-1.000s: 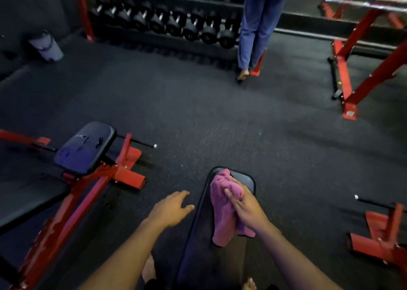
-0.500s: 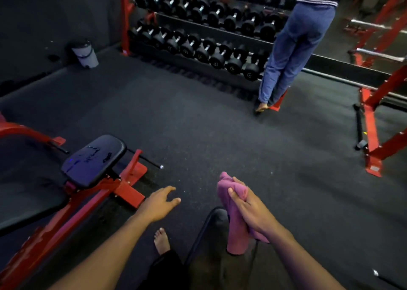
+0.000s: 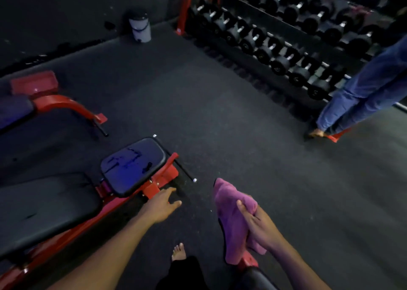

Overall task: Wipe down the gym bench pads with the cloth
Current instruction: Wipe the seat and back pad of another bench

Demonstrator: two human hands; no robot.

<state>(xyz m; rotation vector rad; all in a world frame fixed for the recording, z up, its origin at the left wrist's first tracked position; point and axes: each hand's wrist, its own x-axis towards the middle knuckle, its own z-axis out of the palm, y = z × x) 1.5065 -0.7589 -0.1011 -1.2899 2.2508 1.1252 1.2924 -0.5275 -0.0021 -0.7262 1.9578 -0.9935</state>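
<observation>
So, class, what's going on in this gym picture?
A person is holding a pink cloth in the right hand, off any pad at this moment. The left hand is open, stretched toward the red-framed bench beside them, near its small seat pad. A second person stands by the dumbbell rack.

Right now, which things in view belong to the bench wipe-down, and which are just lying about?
Job:
pink cloth, gripped by right hand
left hand, open, reaching toward seat pad
back pad

Not the job:
dumbbell rack
white bin
standing person's legs
</observation>
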